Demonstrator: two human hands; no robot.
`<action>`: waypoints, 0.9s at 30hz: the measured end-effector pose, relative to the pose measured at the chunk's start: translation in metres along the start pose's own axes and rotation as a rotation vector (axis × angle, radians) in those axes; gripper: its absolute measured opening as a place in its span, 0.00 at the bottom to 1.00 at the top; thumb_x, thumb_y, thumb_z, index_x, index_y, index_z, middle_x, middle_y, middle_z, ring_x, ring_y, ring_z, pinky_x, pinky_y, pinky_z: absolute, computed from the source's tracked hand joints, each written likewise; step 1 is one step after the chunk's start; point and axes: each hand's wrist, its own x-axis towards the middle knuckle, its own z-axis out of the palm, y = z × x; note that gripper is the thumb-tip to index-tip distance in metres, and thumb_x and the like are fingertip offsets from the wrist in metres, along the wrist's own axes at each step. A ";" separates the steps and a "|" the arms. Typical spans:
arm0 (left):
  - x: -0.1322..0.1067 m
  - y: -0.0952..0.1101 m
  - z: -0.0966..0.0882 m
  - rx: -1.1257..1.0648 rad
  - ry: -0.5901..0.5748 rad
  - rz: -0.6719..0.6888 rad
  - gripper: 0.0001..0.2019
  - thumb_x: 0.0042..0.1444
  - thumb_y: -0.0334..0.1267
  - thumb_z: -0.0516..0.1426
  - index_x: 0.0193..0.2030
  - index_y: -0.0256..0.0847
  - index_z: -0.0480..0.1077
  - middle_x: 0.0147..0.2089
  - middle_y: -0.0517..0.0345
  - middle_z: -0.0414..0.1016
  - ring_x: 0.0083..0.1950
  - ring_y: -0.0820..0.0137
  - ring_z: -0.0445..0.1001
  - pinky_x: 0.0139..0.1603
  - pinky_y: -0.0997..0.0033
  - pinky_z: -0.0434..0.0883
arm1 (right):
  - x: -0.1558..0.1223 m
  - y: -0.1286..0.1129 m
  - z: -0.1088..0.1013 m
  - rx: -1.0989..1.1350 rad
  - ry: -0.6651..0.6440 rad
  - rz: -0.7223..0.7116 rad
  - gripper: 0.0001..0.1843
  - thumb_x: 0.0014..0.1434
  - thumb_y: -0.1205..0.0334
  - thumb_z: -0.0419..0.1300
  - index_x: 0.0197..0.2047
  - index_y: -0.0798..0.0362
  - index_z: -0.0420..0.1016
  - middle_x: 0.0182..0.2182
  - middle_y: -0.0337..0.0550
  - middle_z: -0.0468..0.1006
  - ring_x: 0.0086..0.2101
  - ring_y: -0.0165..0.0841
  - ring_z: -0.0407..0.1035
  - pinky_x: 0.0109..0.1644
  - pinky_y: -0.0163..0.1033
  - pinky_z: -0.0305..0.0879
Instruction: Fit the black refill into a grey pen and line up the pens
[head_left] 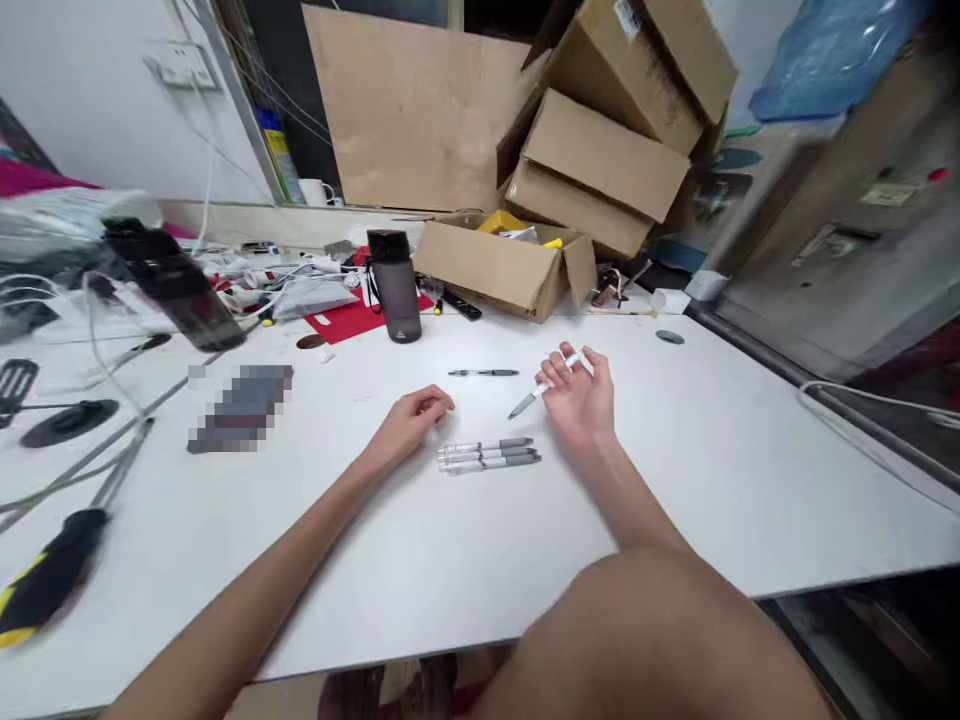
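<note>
My right hand [576,398] holds a grey-and-white pen [541,388] between its fingers, tip pointing down-left, just above the white table [675,480]. My left hand [415,417] rests on the table with fingers curled; whether it holds anything small I cannot tell. Three matching pens [489,455] lie side by side between the two hands, close to the left fingertips. A thin dark pen refill [484,373] lies alone farther back.
A grey water bottle [394,285] stands behind the hands. An open cardboard box [501,265] and stacked boxes [615,150] fill the back. Cables, a dark bottle [174,284] and a yellow-black tool [45,580] lie at the left. A cable [862,420] runs along the right edge.
</note>
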 end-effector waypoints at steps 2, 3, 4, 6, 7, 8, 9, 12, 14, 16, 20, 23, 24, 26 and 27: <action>-0.001 0.000 0.001 0.005 -0.009 -0.003 0.11 0.58 0.44 0.54 0.37 0.40 0.73 0.29 0.61 0.69 0.33 0.67 0.68 0.37 0.69 0.62 | 0.000 0.001 0.001 -0.007 0.007 -0.012 0.10 0.66 0.62 0.50 0.35 0.53 0.70 0.22 0.31 0.50 0.22 0.27 0.53 0.27 0.32 0.59; -0.001 0.000 0.001 0.005 -0.014 -0.003 0.11 0.59 0.44 0.54 0.37 0.40 0.73 0.28 0.61 0.69 0.33 0.67 0.68 0.37 0.69 0.62 | 0.000 0.001 0.002 -0.010 0.011 -0.018 0.10 0.66 0.63 0.50 0.35 0.53 0.70 0.22 0.31 0.50 0.22 0.27 0.52 0.27 0.32 0.59; -0.001 0.000 0.001 0.004 -0.020 -0.002 0.11 0.59 0.44 0.54 0.37 0.40 0.73 0.28 0.61 0.69 0.33 0.67 0.68 0.37 0.69 0.62 | 0.000 0.002 0.002 -0.013 0.014 -0.023 0.10 0.67 0.63 0.50 0.35 0.52 0.69 0.22 0.31 0.50 0.22 0.27 0.52 0.27 0.32 0.59; -0.001 0.000 0.001 -0.004 -0.032 0.003 0.10 0.59 0.43 0.54 0.37 0.40 0.73 0.27 0.62 0.69 0.33 0.67 0.68 0.37 0.69 0.63 | -0.001 0.002 0.003 -0.019 0.023 -0.032 0.11 0.67 0.61 0.50 0.34 0.51 0.69 0.22 0.32 0.50 0.22 0.28 0.53 0.28 0.32 0.60; -0.002 -0.001 0.001 -0.007 -0.038 0.007 0.10 0.60 0.43 0.54 0.37 0.40 0.73 0.27 0.62 0.69 0.33 0.67 0.68 0.38 0.69 0.63 | -0.001 0.001 0.003 -0.022 0.026 -0.037 0.10 0.67 0.61 0.50 0.34 0.51 0.68 0.23 0.32 0.51 0.23 0.28 0.53 0.28 0.32 0.61; -0.002 -0.001 0.001 -0.008 -0.043 0.009 0.10 0.60 0.43 0.54 0.37 0.41 0.73 0.27 0.62 0.69 0.33 0.67 0.68 0.39 0.69 0.63 | -0.001 0.001 0.003 -0.025 0.027 -0.041 0.10 0.67 0.61 0.51 0.34 0.51 0.68 0.23 0.32 0.51 0.23 0.28 0.53 0.28 0.32 0.61; -0.002 -0.002 0.001 -0.007 -0.046 0.009 0.10 0.60 0.43 0.54 0.37 0.41 0.73 0.27 0.62 0.69 0.33 0.67 0.68 0.39 0.68 0.63 | -0.001 0.001 0.003 -0.027 0.026 -0.046 0.10 0.67 0.61 0.50 0.34 0.50 0.68 0.23 0.33 0.51 0.23 0.29 0.53 0.28 0.33 0.61; -0.003 -0.003 0.000 0.007 -0.053 0.003 0.10 0.61 0.43 0.54 0.37 0.41 0.73 0.26 0.63 0.69 0.33 0.67 0.68 0.39 0.68 0.62 | -0.002 0.000 0.002 -0.024 0.022 -0.064 0.10 0.67 0.62 0.49 0.34 0.51 0.68 0.23 0.33 0.51 0.23 0.29 0.53 0.28 0.33 0.61; -0.003 -0.004 0.000 0.006 -0.056 0.000 0.09 0.61 0.43 0.54 0.37 0.42 0.73 0.26 0.63 0.69 0.33 0.67 0.67 0.39 0.69 0.62 | -0.002 0.000 0.001 -0.017 0.021 -0.073 0.11 0.67 0.61 0.49 0.34 0.51 0.68 0.23 0.33 0.52 0.23 0.29 0.53 0.29 0.33 0.62; -0.003 -0.004 0.000 0.000 -0.061 0.001 0.09 0.62 0.42 0.54 0.37 0.42 0.73 0.27 0.63 0.69 0.33 0.67 0.67 0.39 0.69 0.61 | -0.001 0.001 0.002 -0.011 0.022 -0.072 0.12 0.68 0.59 0.49 0.34 0.51 0.68 0.24 0.33 0.52 0.24 0.28 0.54 0.29 0.32 0.62; -0.002 -0.006 0.001 0.004 -0.068 0.010 0.09 0.62 0.42 0.54 0.37 0.42 0.73 0.27 0.64 0.69 0.32 0.68 0.67 0.38 0.70 0.61 | -0.001 0.001 0.002 -0.018 0.013 -0.055 0.12 0.68 0.62 0.48 0.34 0.51 0.68 0.24 0.33 0.51 0.23 0.28 0.53 0.29 0.32 0.61; -0.002 -0.007 0.001 0.001 -0.071 0.023 0.09 0.62 0.42 0.54 0.37 0.42 0.73 0.27 0.63 0.71 0.33 0.68 0.68 0.38 0.69 0.62 | -0.001 0.001 0.001 -0.013 0.019 -0.055 0.11 0.67 0.63 0.49 0.34 0.51 0.68 0.24 0.33 0.51 0.23 0.28 0.53 0.29 0.32 0.61; -0.001 -0.007 0.001 -0.001 -0.071 0.027 0.09 0.62 0.42 0.54 0.37 0.42 0.74 0.28 0.63 0.71 0.33 0.67 0.68 0.39 0.69 0.62 | -0.001 0.001 0.001 -0.007 0.022 -0.058 0.11 0.67 0.62 0.49 0.34 0.51 0.68 0.24 0.33 0.51 0.23 0.28 0.53 0.29 0.32 0.62; -0.001 -0.008 0.001 -0.002 -0.070 0.027 0.09 0.61 0.41 0.54 0.37 0.42 0.74 0.27 0.63 0.71 0.33 0.67 0.69 0.39 0.69 0.63 | -0.001 0.001 0.000 0.001 0.026 -0.062 0.10 0.67 0.62 0.50 0.34 0.52 0.68 0.24 0.32 0.51 0.23 0.28 0.54 0.29 0.32 0.62; -0.001 -0.008 0.001 0.001 -0.070 0.027 0.09 0.61 0.41 0.54 0.37 0.42 0.74 0.27 0.63 0.71 0.32 0.68 0.69 0.38 0.69 0.63 | -0.001 0.001 0.000 0.001 0.029 -0.064 0.10 0.67 0.62 0.50 0.34 0.52 0.68 0.24 0.32 0.51 0.23 0.28 0.54 0.29 0.32 0.62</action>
